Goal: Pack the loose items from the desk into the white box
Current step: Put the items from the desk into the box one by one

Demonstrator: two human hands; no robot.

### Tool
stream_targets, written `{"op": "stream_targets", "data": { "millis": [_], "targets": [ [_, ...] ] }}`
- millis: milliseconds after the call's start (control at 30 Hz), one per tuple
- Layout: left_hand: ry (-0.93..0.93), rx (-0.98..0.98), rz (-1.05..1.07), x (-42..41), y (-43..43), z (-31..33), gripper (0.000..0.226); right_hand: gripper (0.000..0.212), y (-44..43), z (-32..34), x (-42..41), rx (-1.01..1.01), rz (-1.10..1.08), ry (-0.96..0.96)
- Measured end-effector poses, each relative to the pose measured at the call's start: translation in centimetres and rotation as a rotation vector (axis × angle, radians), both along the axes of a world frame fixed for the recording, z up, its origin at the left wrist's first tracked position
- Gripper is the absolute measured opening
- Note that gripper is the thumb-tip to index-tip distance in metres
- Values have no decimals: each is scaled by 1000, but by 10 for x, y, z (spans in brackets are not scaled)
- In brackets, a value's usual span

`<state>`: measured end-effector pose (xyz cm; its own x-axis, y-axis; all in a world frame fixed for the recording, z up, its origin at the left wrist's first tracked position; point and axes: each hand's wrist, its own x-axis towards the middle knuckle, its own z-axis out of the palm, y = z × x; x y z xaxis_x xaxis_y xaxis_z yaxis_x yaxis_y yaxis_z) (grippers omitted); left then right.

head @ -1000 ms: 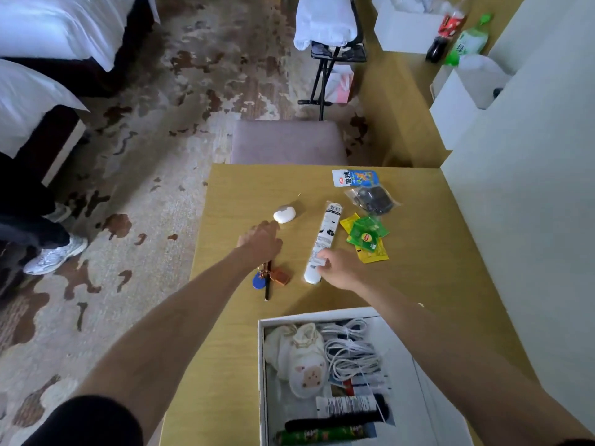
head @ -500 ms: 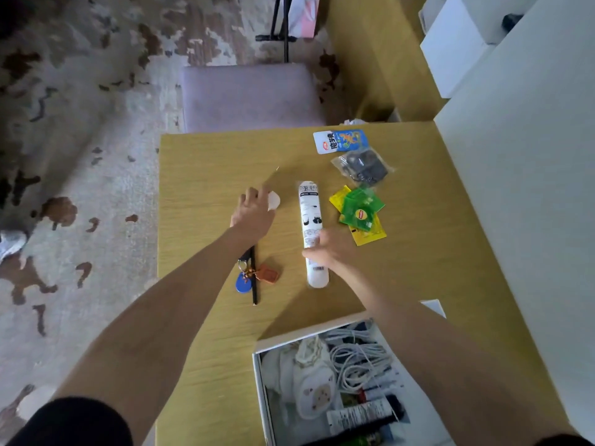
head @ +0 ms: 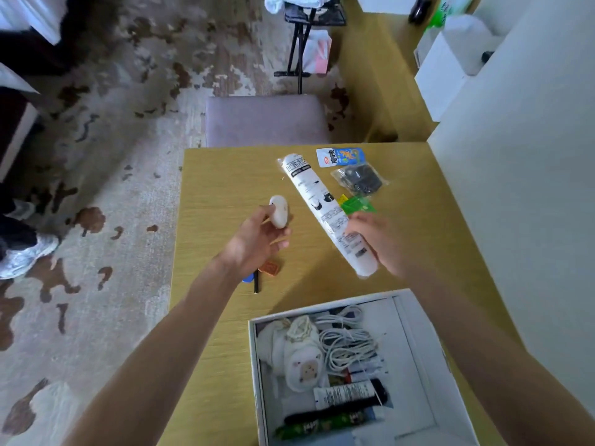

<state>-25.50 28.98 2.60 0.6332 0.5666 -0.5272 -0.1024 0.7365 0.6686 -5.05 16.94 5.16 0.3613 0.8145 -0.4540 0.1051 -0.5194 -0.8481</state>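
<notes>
My left hand (head: 254,243) holds a small white oval case (head: 278,211) above the desk (head: 219,175). A long white printed packet (head: 317,204) is gripped at its near end by my right hand (head: 381,244) and lifted at a slant over the desk. The open white box (head: 425,342) stands at the desk's near edge; inside lie a white pouch, coiled white cables, tubes and a green packet. Keys with a blue tag and an orange fob (head: 269,268) lie under my left wrist. Green and yellow sachets (head: 357,206) sit partly behind my right hand.
At the desk's far right lie a blue snack packet (head: 341,156) and a clear bag with dark contents (head: 360,180). A purple chair seat (head: 264,120) stands beyond the desk. A white wall runs along the right. A person's shoe (head: 22,255) is on the carpet at left.
Both hands have lifted their items off the desk: the left took hold of the white oval case and the right raised the long white packet, now tilted.
</notes>
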Motion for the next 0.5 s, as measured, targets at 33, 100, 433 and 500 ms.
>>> {"op": "stream_targets", "data": {
  "millis": [33,100,433,500],
  "targets": [
    [-17,7,15,-5,-8,7,38,12,-13,6,0,21,34,55],
    [-22,30,52,-14,-23,21,39,24,-39,15,-1,41,105,160],
    [97,174,331,-72,-109,34,31,30,-140,22,-8,-48,692,-127],
    [160,262,339,-86,-127,32,30,33,-152,17,-18,-67,856,-214]
  ]
}}
